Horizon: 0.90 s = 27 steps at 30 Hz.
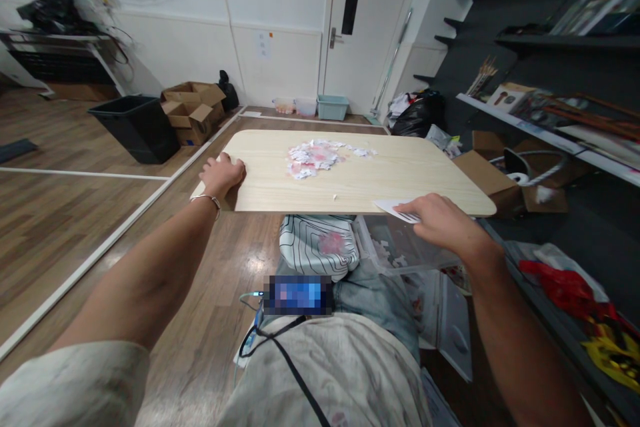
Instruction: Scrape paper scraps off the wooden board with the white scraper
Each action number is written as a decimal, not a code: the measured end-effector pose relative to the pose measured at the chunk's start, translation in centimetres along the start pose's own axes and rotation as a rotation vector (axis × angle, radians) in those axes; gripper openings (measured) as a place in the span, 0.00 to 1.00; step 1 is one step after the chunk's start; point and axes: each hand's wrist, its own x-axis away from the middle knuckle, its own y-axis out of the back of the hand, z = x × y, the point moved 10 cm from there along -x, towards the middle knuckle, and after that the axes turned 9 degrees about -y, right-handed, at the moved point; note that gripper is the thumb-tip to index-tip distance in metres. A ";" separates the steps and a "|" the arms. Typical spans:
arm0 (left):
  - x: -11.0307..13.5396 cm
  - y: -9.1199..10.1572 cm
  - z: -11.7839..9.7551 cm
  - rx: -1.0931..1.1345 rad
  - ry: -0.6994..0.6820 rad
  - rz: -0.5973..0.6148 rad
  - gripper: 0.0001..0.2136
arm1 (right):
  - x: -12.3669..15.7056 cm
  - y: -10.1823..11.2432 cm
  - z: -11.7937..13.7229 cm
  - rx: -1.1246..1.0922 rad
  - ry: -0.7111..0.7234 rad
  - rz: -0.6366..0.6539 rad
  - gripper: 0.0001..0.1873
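I am clamping my left hand (223, 173) fingers over the tabletop's (400, 173) near-left corner and pinching a paper slip (395, 209) in my right hand (440, 220) fingers at its near-right edge, while most paper scraps (315, 157) are lying heaped far-centre, few showing in the clear bin (395, 250) below.

Your left hand (223, 173) grips the tabletop (360, 180) at its near left corner. Your right hand (440, 220) is at the near right edge, with a paper slip (395, 209) in its fingers. Paper scraps (320, 157) lie heaped on the tabletop, toward its far side. A plastic tub (400, 250) sits below the near edge, right of your knee. On the floor to the left stands a bin (137, 123), with cardboard boxes (193, 110) just to its right. Shelves (550, 127) run along your right, and a door (370, 20) stands behind the table.
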 end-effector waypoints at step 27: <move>0.0 0.0 -0.1 0.001 0.005 -0.001 0.37 | 1.6 -0.6 -2.2 -0.010 0.001 -0.060 0.37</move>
